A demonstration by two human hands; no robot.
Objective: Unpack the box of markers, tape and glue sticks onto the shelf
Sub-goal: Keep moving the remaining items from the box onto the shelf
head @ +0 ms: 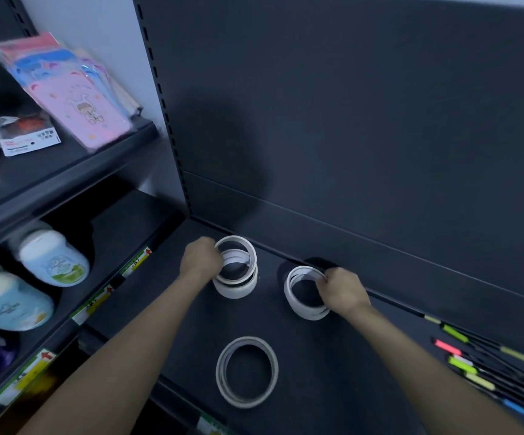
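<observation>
White tape rolls are what the head view centres on, so the tape-placing step looks to be in hand. The left hand (202,262) curls its fingers over the rim of the top roll of the left tape stack (237,291), which stands near the back corner of the dark shelf (333,372). That top roll sits tilted and not square on the ones below. The right hand (344,291) grips the far rim of the right tape stack (307,315), just beside the back panel. A third pile, the front tape stack (248,402), lies flat and untouched nearer the shelf edge. Markers (474,368) lie in a loose row along the right side. No glue sticks or box show here.

Next, I judge, each hand needs to settle its rolls level, let go cleanly without dragging a ring askew, then go back to the box.
</observation>
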